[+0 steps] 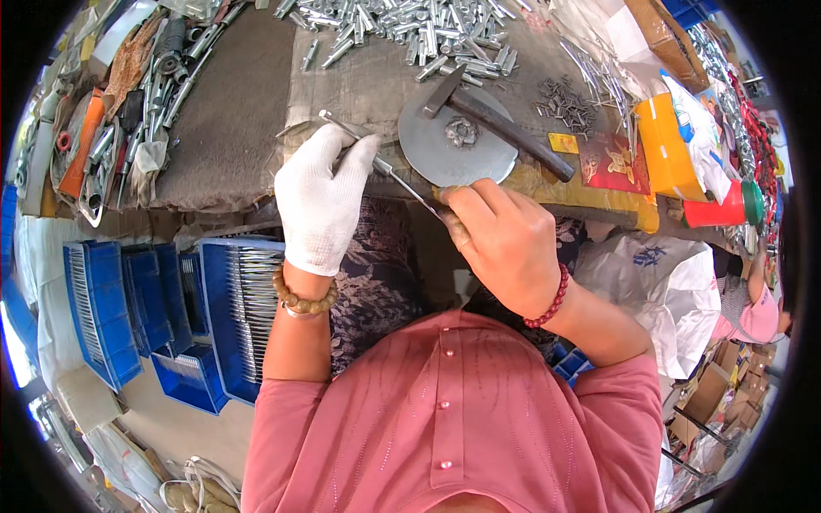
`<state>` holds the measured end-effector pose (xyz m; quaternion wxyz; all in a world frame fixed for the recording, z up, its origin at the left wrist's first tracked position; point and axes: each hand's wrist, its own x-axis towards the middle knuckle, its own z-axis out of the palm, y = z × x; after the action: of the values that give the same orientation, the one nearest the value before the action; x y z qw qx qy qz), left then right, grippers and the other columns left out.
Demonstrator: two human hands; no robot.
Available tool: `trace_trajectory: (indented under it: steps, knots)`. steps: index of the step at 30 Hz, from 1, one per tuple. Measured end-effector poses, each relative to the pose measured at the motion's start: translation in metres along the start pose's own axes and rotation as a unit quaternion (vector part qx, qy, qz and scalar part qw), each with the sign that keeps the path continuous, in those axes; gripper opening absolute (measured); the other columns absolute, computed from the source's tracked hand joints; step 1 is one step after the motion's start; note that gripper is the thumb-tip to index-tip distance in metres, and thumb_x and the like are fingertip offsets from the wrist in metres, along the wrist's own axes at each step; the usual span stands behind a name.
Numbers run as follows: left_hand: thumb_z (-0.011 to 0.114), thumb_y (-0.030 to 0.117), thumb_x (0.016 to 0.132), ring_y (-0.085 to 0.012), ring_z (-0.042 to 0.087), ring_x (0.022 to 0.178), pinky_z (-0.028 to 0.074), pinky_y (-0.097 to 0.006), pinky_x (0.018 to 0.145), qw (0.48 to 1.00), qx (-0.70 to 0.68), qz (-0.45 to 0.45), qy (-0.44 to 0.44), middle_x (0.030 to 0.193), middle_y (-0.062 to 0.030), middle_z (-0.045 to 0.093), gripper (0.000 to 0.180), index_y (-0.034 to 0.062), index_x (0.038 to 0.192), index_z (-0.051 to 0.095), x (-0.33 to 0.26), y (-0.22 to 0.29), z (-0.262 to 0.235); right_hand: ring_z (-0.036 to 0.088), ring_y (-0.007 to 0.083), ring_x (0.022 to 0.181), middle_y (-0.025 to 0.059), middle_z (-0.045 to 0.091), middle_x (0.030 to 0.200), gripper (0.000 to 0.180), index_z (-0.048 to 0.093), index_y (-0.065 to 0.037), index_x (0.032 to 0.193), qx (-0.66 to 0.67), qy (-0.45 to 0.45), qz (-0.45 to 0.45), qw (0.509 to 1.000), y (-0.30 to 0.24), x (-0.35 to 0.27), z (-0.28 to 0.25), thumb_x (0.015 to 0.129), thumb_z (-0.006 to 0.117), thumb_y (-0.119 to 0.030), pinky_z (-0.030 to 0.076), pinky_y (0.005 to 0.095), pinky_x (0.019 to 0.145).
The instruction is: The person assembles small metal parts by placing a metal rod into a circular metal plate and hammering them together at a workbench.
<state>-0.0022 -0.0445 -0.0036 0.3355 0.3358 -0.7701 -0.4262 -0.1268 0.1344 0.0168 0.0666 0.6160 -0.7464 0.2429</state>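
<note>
We are gripping a thin metal rod (pixel 389 167) with both hands: the gloved left hand (pixel 319 198) is closing around its upper end while the bare right hand (pixel 505 239) is pinching its lower end. Its long axis is running from upper left to lower right, just short of the round steel plate (pixel 432 150) where a hammer (pixel 500 124) is resting. The cloth-covered bench (pixel 231 120) is carrying a heap of metal sleeves (pixel 410 30) beyond, with blue crates (pixel 218 291) sitting below on our left.

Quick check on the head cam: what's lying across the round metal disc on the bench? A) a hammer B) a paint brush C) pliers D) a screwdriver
A: a hammer lies across the round metal disc, its head over the disc's upper left and its dark handle running down to the right, while the gloved left hand and bare right hand hold a thin metal rod just below it.
</note>
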Motion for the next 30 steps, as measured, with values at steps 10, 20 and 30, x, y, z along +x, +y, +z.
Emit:
trace_trajectory:
  steps: [10,20,30]
  knots:
    - [0.073,0.01,0.099,-0.0057,0.063,0.072,0.051,-0.024,0.066,0.999,0.019,-0.004,-0.045,0.082,-0.0016,0.072,0.012,-0.0015,0.1,0.075,0.004,-0.004,-0.005,0.069,0.0296,0.075,0.0083,0.061,0.087,0.017,0.067,-0.009,0.106,0.069,-0.008,0.036,0.997,-0.005,0.001,0.004,0.089,0.071,-0.008,0.057,0.0417,0.065]
    - [0.073,0.01,0.098,-0.0063,0.062,0.071,0.05,-0.025,0.066,0.998,-0.049,-0.013,-0.033,0.079,-0.0023,0.071,0.012,-0.0009,0.1,0.076,0.009,0.001,-0.004,0.066,0.0326,0.087,0.0118,0.058,0.093,0.011,0.068,-0.006,0.096,-0.018,-0.001,-0.052,0.998,0.035,0.05,-0.014,0.086,0.063,-0.002,0.056,0.0439,0.074]
    - [0.075,0.01,0.096,-0.0097,0.062,0.073,0.051,-0.028,0.069,0.995,0.023,0.062,-0.069,0.08,-0.007,0.072,0.013,-0.0023,0.101,0.076,0.017,0.004,-0.004,0.067,0.0321,0.087,0.0094,0.06,0.094,0.018,0.07,-0.01,0.101,-0.004,-0.016,-0.052,0.999,0.05,0.055,-0.01,0.087,0.062,-0.003,0.056,0.0438,0.074]
